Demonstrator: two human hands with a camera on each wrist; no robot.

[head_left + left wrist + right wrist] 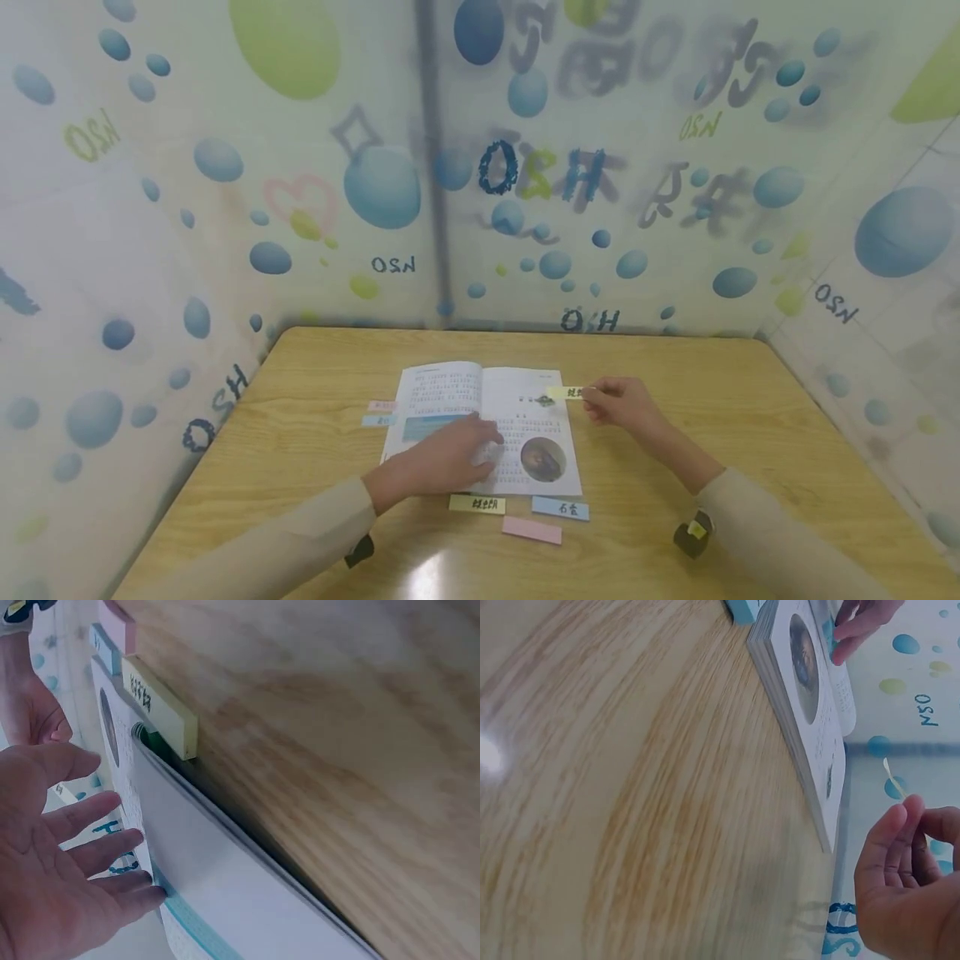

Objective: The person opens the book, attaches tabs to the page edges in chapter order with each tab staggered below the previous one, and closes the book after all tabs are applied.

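Observation:
An open book with printed text and pictures lies on the wooden table. My left hand rests across its pages near the fold; the left wrist view shows that hand's fingers spread and slightly bent, with nothing held in them. At the upper right edge of the book, my right hand pinches a yellow sticky note with handwriting between thumb and fingertips. The note reaches over the right page beside a small picture. From the right wrist, the thin strip appears edge-on and slightly curved.
Below the book lie a yellow sticky pad, a blue pad and a pink pad. A pink tab and a blue tab stick out at the book's left edge. Patterned curtains surround the table.

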